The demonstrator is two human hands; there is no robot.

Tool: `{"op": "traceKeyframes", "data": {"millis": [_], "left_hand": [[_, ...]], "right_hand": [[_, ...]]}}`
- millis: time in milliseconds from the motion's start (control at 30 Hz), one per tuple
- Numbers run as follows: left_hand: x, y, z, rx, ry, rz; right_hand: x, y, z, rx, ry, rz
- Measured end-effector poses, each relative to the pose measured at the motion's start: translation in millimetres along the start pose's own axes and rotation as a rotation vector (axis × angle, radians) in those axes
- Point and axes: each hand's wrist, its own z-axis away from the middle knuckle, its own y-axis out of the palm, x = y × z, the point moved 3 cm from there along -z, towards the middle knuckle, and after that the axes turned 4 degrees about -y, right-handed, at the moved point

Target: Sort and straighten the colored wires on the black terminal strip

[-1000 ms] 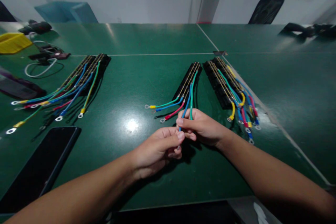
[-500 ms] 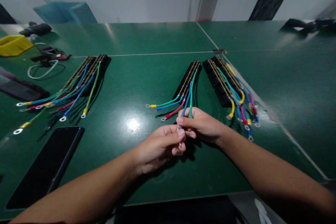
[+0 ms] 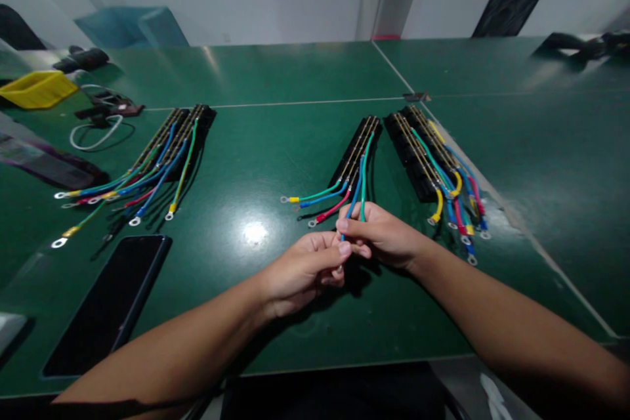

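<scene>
Both hands meet over the green table (image 3: 275, 72): my left hand (image 3: 300, 272) and right hand (image 3: 381, 236) pinch the thin blue wire (image 3: 353, 195) from the middle black terminal strip (image 3: 355, 151).

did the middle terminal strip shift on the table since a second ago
No. The middle terminal strip keeps the same gap to the right-hand strip and the white table seam; only the camera shifted.
</scene>
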Motion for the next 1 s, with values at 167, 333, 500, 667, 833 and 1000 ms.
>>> {"op": "traceKeyframes", "data": {"millis": [167, 333, 500, 667, 833, 1000], "left_hand": [[0.8, -1.6, -0.1, 0.0, -0.039, 0.008], [0.2, -0.1, 0.5, -0.002, -0.028, -0.019], [0.7, 0.4, 1.4, -0.037, -0.009, -0.034], [1.9, 0.4, 1.4, -0.016, -0.022, -0.014], [0.9, 0.7, 1.0, -0.054, 0.004, -0.002], [-0.1, 1.0, 1.5, -0.063, -0.011, -0.027]], "right_hand": [[-0.3, -0.9, -0.3, 0.014, 0.004, 0.041], [-0.7, -1.1, 0.1, 0.01, -0.008, 0.046], [-0.4, -0.2, 0.1, 0.0, -0.014, 0.054], [0.8, 0.2, -0.3, 0.003, -0.008, 0.08], [1.4, 1.6, 0.2, -0.029, -0.009, 0.049], [3.7, 3.3, 1.3, -0.027, 0.005, 0.069]]}}
